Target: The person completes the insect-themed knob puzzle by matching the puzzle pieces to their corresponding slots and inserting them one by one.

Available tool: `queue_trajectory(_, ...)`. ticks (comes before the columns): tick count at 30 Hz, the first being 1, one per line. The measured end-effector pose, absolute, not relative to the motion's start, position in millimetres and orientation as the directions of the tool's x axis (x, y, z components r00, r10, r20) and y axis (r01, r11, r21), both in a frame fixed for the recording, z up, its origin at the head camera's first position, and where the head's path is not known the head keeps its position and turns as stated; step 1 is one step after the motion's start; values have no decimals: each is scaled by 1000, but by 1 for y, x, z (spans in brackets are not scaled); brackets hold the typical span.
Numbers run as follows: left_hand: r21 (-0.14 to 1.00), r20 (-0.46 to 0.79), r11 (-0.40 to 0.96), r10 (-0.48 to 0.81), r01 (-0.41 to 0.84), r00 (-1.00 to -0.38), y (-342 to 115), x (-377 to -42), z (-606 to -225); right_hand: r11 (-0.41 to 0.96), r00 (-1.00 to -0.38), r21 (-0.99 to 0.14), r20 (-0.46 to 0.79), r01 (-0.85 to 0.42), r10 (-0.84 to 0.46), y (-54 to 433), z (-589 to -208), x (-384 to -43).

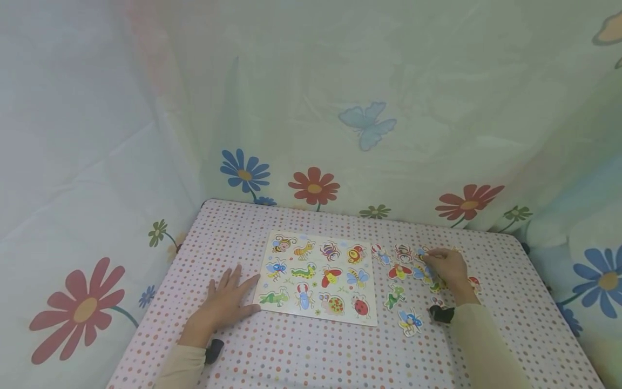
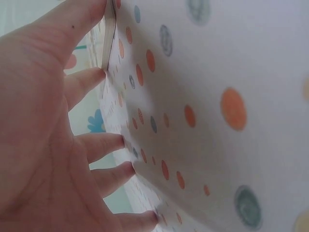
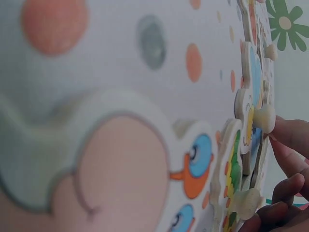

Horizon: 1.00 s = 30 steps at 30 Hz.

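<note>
The insect board (image 1: 316, 259) lies between the hands (image 1: 223, 302) (image 1: 449, 268), touching the left one.

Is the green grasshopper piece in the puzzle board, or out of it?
Out: the grasshopper piece lies on the dotted cloth, beside the puzzle board.

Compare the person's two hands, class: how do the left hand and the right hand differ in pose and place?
The left hand is splayed, while the right hand is curled. The left hand is at the left edge of the puzzle board; the right hand is to the board's right, among the loose insect pieces. Both come out of pale sleeves.
</note>
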<state>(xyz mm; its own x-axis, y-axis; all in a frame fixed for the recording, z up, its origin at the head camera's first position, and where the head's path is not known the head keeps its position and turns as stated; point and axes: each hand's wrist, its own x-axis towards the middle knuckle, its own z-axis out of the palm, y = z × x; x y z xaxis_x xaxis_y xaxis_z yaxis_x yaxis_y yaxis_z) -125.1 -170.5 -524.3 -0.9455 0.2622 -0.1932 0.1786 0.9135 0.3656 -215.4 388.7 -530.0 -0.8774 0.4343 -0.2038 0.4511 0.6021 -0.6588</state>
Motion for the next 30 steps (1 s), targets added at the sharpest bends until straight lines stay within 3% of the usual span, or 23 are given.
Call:
queue_trajectory(18,375,-196,910,263,175,-945,-171,-126,-528,632,-951,-717,-157,296,266,366,-509,-212)
queue_trajectory(30,366,-198,914,258,173,-946,-171,-126,-527,708,-994,-700,-38,96,98,326,-505,-223)
